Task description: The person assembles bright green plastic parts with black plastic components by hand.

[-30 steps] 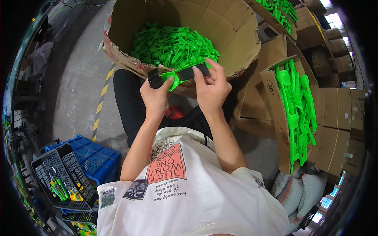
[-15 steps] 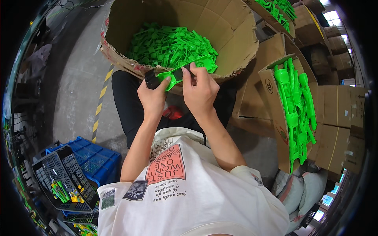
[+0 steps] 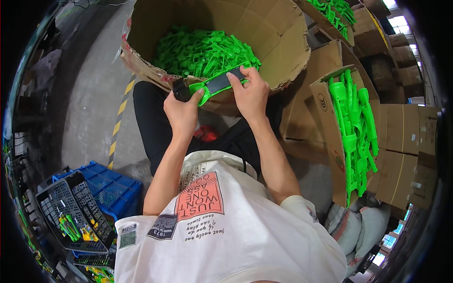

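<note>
A green part bearing a black strip hung level with the near rim of a cardboard bin, pinched leftward by the left hand, rightward by the right hand; green pieces lay heaped inside.

Flr: grey, L of L hand; yel/blk tape runs along it.
Lg ctn: just past both hands; heap of grn pcs inside.
Side ctn: R of R hand, tilted; long grn parts lying in it.
Blue crate: on Flr, L of L hand, nearer body.
Blk bskt: further L; few grn/yel bits in it; what's under it unclear.
</note>
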`<move>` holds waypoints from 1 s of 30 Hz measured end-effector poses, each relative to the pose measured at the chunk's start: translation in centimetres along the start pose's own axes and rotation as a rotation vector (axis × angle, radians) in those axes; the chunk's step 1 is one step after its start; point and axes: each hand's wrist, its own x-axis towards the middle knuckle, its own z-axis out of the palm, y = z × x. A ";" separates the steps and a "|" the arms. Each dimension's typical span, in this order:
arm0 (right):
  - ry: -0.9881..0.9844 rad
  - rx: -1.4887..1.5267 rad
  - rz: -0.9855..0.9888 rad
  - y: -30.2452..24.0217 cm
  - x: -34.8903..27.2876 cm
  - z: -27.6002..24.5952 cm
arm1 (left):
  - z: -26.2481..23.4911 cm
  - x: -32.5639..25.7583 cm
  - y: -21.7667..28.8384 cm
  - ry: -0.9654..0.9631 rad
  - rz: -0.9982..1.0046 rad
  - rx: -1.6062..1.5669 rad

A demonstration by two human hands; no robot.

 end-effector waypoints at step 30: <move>-0.456 -0.441 0.064 -1.5 5.9 -4.4 | 0.2 1.7 1.0 0.046 0.206 0.627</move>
